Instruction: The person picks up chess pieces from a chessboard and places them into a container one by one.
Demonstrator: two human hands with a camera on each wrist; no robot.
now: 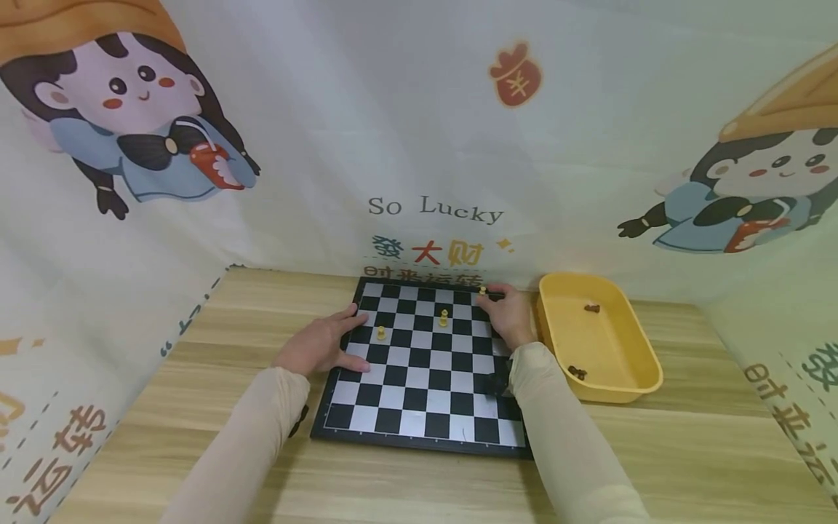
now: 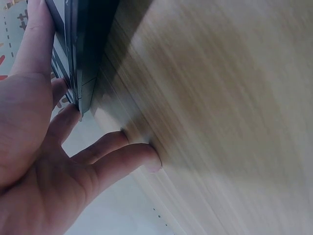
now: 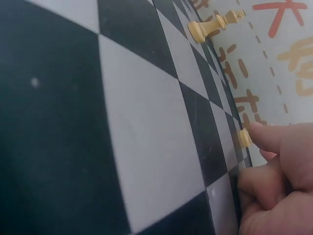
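Note:
A black-and-white chessboard lies on the wooden table. My left hand rests at its left edge with fingers spread, and in the left wrist view some fingers touch the table beside the board's side. At the far right corner, my right hand pinches a small yellow chess piece, partly covered by the thumb in the right wrist view; its kind is unclear. A yellow king stands upright near the board's middle. Further left stands a shorter yellow chess piece.
To the right of the board sits a yellow plastic tub. Inside are a dark brown chess piece near the back and more dark brown pieces near the front left. A printed white cloth hangs behind the table.

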